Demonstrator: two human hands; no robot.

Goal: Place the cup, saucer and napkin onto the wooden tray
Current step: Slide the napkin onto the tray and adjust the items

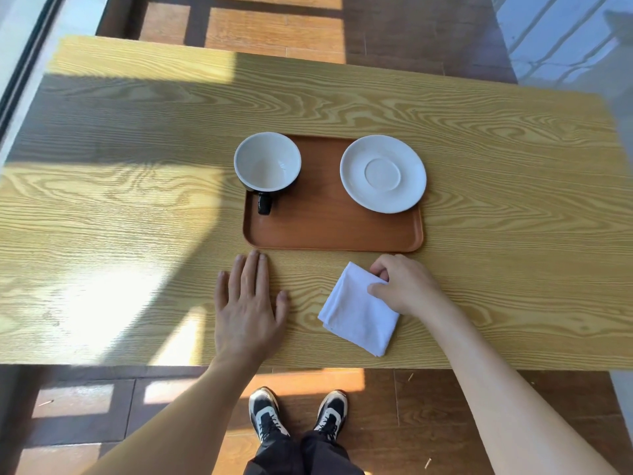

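Observation:
A brown wooden tray (329, 228) lies in the middle of the table. A cup (267, 162), white inside and black outside, stands on the tray's far left corner with its handle toward me. At the far right corner of the tray rests a white saucer (383, 173). A folded white napkin (356, 310) lies on the table just in front of the tray. My right hand (404, 286) pinches the napkin's right corner between thumb and fingers. My left hand (248, 303) rests flat on the table, fingers apart, its fingertips near the tray's front left corner.
The wood-grain table (137, 200) stretches wide on both sides, with patches of sunlight on the left. Its near edge is just behind my hands. Below it I see a brown floor and my shoes (298, 413).

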